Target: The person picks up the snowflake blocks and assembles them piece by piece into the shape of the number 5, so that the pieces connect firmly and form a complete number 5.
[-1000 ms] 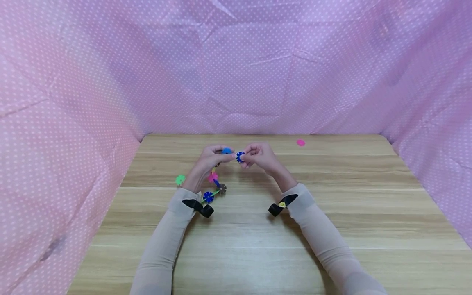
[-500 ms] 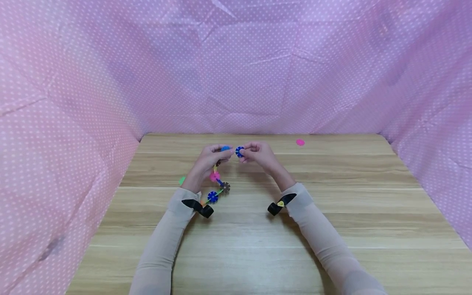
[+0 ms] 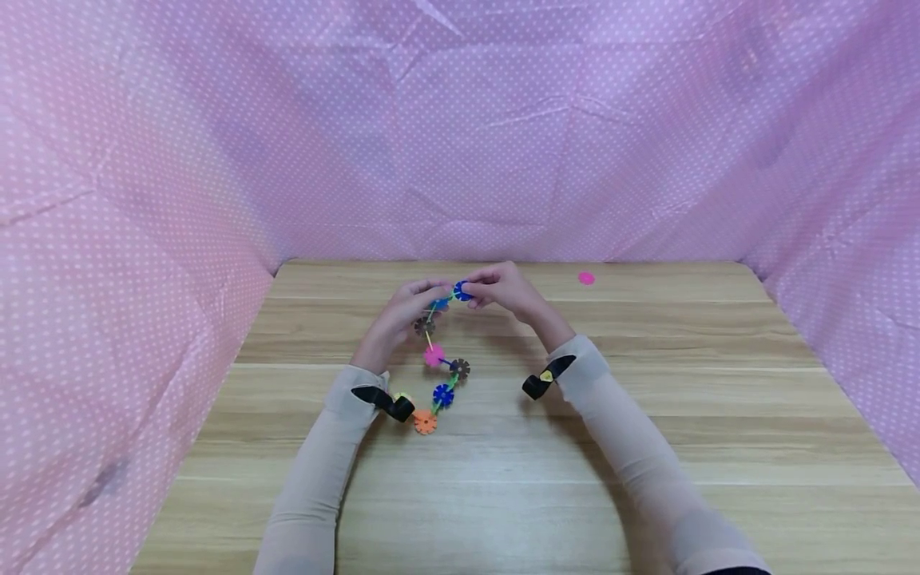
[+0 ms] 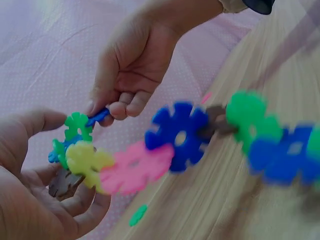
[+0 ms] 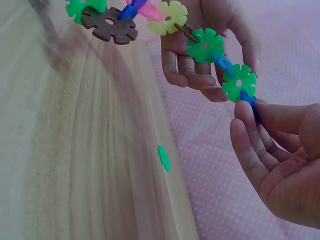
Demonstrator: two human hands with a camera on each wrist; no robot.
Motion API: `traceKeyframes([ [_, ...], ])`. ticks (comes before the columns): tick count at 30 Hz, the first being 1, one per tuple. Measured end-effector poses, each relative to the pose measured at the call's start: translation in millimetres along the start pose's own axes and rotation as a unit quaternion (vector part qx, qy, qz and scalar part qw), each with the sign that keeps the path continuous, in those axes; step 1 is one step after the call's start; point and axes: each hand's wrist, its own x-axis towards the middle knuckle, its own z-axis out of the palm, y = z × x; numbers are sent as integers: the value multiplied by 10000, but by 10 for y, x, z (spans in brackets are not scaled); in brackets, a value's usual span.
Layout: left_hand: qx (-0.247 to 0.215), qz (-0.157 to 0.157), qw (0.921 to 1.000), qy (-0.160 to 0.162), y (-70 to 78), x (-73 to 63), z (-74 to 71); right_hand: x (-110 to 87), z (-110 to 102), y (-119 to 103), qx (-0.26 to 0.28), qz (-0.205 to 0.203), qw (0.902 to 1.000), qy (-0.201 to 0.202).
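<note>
A chain of notched plastic snowflake discs [image 3: 434, 355] in green, blue, yellow, pink, brown and orange hangs from between the hands down toward the left sleeve. My right hand [image 3: 506, 287] pinches the dark blue disc [image 5: 250, 104] at its far end. That disc is slotted into a green disc [image 5: 239, 83]. Around this part of the chain lies my left hand [image 3: 402, 314], thumb and fingers spread apart, fingertips right by the green disc. A light blue disc [image 5: 223, 63] and a brown disc [image 4: 65, 184] pass in front of its palm.
One loose pink disc [image 3: 586, 278] lies near the back edge of the wooden table [image 3: 647, 447]. A loose green disc [image 5: 164, 158] rests close to a table edge in the right wrist view. Pink dotted cloth [image 3: 489, 144] surrounds the table.
The chain has shifted right and toward the camera, its orange disc now in full view. My left fingers have loosened around it. My right hand, still pinching the dark blue disc, has risen slightly.
</note>
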Motion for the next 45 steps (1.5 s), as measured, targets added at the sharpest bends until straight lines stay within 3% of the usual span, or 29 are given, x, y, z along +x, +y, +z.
traceKeyframes([
  [8,-165,107,9994,-278,-35,31,-65,58,54,-51,-305,-101,9993,-202],
  [21,-374,-22,9993,-4,-9,8,-174,241,-26,80,-719,40,9966,-398],
  [31,-364,-198,9991,38,-11,-6,-199,465,-15,385,-1787,84,9817,-660],
  [45,-491,-109,9987,-109,-2,-5,-244,601,30,455,-2136,250,9710,-1048],
])
